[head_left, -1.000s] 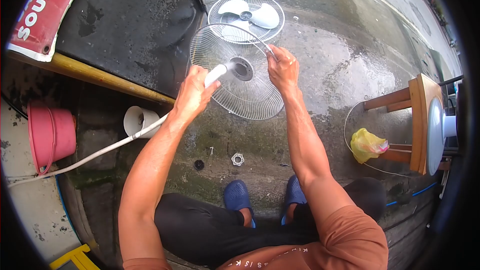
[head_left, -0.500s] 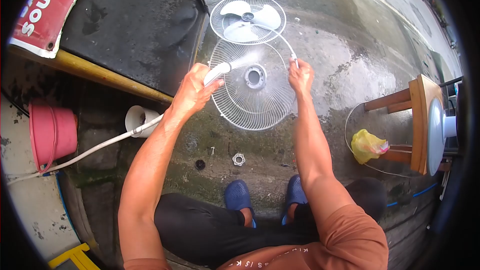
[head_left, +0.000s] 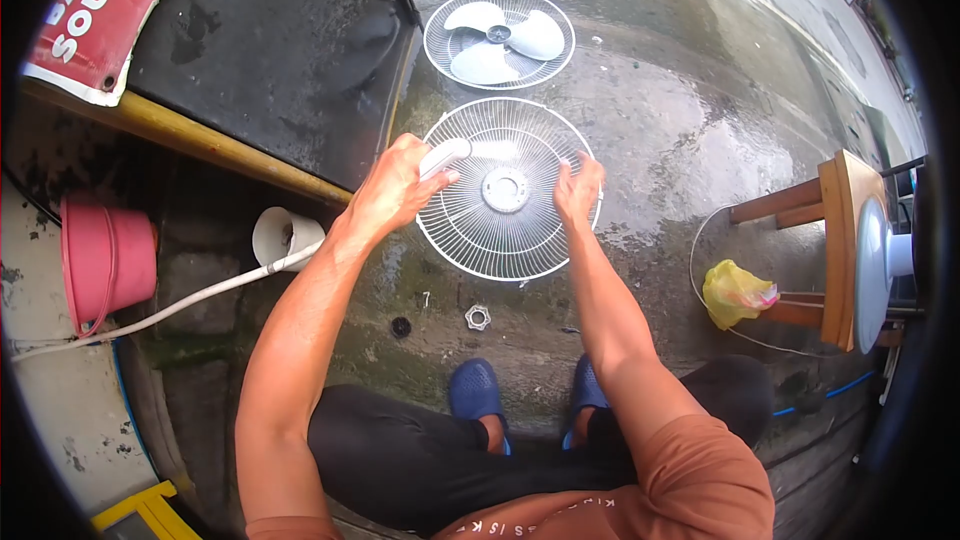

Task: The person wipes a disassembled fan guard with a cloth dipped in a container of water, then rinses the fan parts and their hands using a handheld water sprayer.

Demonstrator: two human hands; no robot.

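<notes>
Bucket: pink, far left of the guard.
Hose: white, trailing off left of the guard.
Left grip: at the guard's left rim, curled closed around the hose's nozzle.
Guard: round, wire, between both grips; probably light, springy, slippery when wet; best held by the rim.
Blades: beyond the guard.
Right grip: at the guard's right side, fingers partly parted; cannot tell whether it holds the rim.
Change from half a second ago: guard nearer the person, no longer overlapping the blades' cage; right grip lower.
</notes>
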